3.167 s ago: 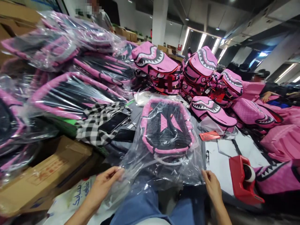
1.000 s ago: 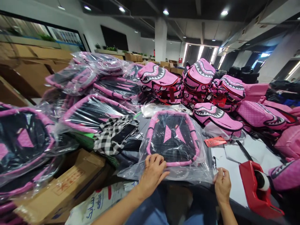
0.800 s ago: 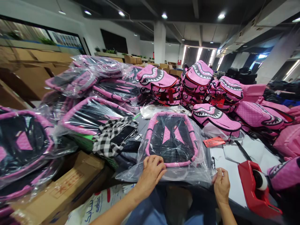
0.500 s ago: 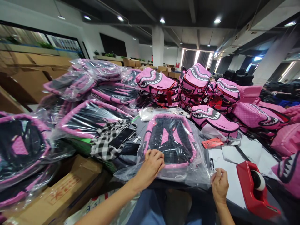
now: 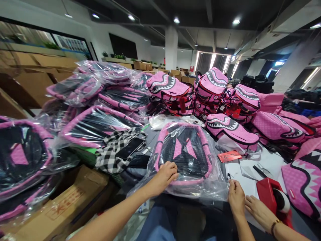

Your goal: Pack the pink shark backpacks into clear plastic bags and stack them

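A pink and black backpack lies strap side up on the table inside a clear plastic bag. My left hand rests on the backpack's near edge, its fingers curled closed on the plastic. With thumb and fingers pinched, my right hand grips the near right corner of the plastic bag. Another person's hand, with a bracelet at the wrist, reaches in from the lower right. It is close beside my right hand and in front of the red tape dispenser.
Bagged backpacks are piled on the left, above a cardboard box. Pink shark-mouth backpacks are stacked at the back and right. A checkered cloth with a phone lies left; a red card lies right.
Another person's hand has come in at the lower right beside the tape dispenser. A shark-mouth backpack at the right edge has moved further into view. My hands keep nearly the same hold.
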Tool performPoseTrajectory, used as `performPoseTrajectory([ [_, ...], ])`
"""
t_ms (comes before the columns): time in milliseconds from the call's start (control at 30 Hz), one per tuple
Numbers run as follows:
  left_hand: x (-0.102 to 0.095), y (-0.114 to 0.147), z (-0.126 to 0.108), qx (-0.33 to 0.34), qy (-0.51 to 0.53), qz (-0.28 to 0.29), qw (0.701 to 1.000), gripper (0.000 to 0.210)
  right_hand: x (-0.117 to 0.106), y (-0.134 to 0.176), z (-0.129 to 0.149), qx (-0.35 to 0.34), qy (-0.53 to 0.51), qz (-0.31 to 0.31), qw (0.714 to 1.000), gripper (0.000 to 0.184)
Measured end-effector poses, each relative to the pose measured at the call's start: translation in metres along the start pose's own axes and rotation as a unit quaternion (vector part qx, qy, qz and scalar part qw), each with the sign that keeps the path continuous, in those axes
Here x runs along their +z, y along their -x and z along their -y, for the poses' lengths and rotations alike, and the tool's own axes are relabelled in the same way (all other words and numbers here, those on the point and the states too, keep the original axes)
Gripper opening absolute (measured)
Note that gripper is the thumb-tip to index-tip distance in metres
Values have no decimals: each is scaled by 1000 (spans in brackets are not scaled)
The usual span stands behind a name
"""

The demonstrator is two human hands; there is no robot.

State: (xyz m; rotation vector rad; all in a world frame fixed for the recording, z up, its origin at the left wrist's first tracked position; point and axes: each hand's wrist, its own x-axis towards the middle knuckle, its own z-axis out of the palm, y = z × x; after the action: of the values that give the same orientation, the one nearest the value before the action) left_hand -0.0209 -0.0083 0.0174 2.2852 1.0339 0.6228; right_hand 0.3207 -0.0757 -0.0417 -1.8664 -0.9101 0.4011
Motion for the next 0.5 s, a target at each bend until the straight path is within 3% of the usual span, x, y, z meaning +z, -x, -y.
performPoseTrajectory([
  [133, 1, -3, 1, -10, -1, -1, 1000, 36, -2, -10, 0, 5, -2, 39, 999, 73],
  [233, -2, -5, 0, -12, -2, 11, 1000, 33, -19, 1, -4, -40, 9, -2, 999, 76],
  [367, -2, -7, 0, -21, -7, 21, 1000, 33, -69, 44, -26, -122, 95, -45, 987, 63],
  [433, 1, -6, 5, -11, -7, 11, 1000, 35, -104, 59, -39, -87, 132, -74, 985, 57],
  [500, 6, -4, 13, 10, -4, -11, 1000, 37, -142, 61, -49, -26, 161, -155, 974, 60],
])
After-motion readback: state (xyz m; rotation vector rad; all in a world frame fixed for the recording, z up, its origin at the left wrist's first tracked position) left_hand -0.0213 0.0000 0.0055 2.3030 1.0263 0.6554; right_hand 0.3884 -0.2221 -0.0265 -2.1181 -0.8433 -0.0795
